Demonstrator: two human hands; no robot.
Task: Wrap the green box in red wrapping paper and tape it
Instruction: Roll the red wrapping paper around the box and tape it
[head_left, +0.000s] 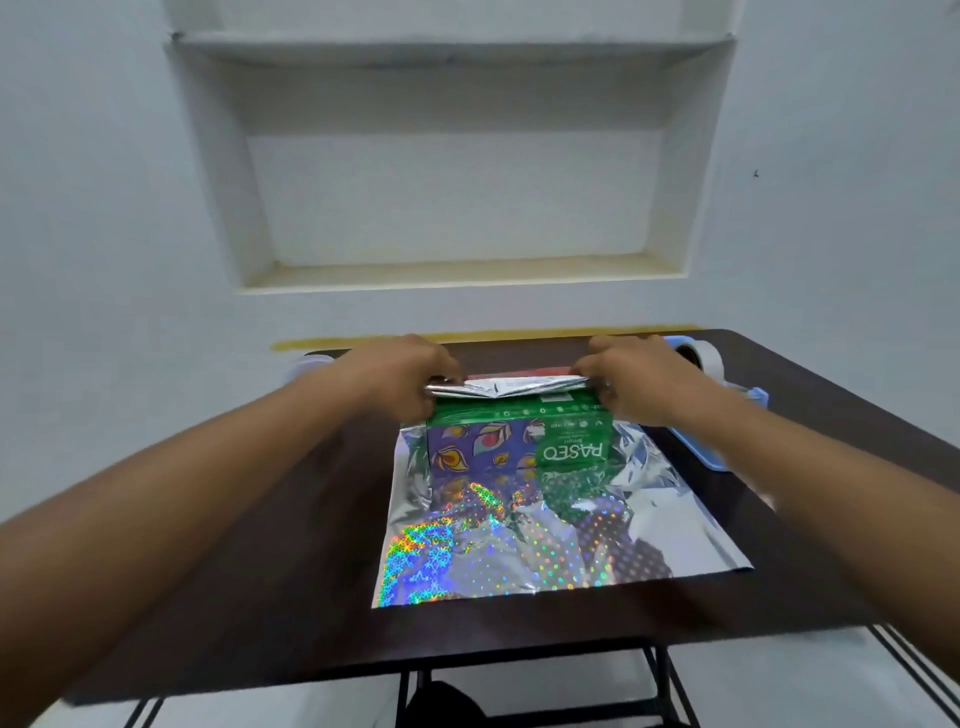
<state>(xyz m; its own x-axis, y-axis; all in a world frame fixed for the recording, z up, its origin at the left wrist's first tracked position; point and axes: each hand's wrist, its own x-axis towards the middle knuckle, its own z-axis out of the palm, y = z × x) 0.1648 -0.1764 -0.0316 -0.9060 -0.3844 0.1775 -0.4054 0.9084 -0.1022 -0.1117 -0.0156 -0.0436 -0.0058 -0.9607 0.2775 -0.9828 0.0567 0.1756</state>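
Silver-backed wrapping paper (519, 551) pinched over green box (519, 415) by both hands (410, 376); tape dispenser (701, 364) beside.

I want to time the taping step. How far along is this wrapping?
Early. Done: the green box stands on the spread wrapping paper, silver side up. In hand: the left hand and right hand pull the far edge over the box top. Left: near flap, ends, and taping; the tape dispenser sits unused.

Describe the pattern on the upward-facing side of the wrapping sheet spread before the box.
Shiny silver wrapping sheet with rainbow holographic dots and stars; head view.
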